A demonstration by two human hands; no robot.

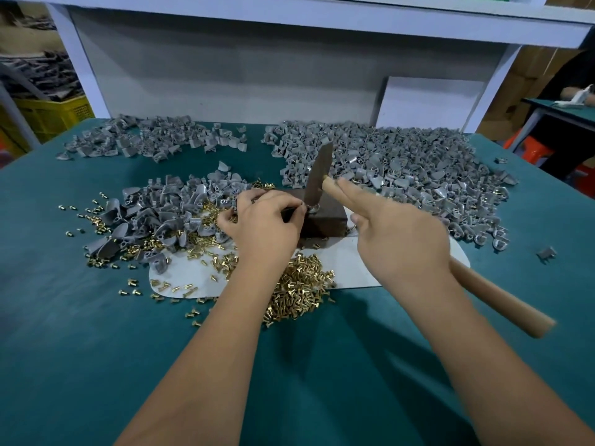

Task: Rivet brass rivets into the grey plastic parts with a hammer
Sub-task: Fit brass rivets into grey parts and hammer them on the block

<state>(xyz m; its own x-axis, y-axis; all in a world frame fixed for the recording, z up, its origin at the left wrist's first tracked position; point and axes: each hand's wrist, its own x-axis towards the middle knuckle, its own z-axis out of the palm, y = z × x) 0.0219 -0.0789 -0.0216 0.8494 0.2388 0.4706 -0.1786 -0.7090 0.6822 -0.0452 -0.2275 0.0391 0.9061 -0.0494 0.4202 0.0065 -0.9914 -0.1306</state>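
Observation:
My right hand (397, 230) grips a wooden-handled hammer (495, 294), forefinger stretched along the handle; its dark steel head (317, 177) stands with its lower end down on a small part on top of a dark block (325, 220). My left hand (264, 220) pinches a thin dark tool, its tip at that grey part (314, 208) on the block. A heap of brass rivets (299, 294) lies just in front of the block. Grey plastic parts lie in piles at left (161, 214) and at right (402, 169).
A white sheet (347, 268) lies under the block on the green table (96, 333). Another pile of grey parts (145, 140) sits at the back left. A white board (428, 101) leans on the back wall. A yellow crate (54, 114) stands at far left.

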